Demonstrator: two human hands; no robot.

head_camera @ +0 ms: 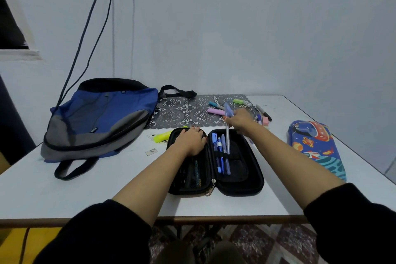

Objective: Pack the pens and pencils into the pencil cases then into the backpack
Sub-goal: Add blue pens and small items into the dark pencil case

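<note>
Sleeves [96, 231], open black pencil case [240, 191], blue pens [220, 156], right hand [240, 120] gripping pen [227, 139]

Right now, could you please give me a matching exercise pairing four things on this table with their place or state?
Things:
1. blue and grey fabric backpack
2. black hard-shell pencil case
3. blue space-print pencil case
4. clear plastic pen with blue cap

Places or states:
A. closed, near the right edge of the white table
B. gripped by the right hand
C. lying on the table's left side
D. open flat, left hand resting on it

Pairs: 1-C, 2-D, 3-A, 4-B.
</note>
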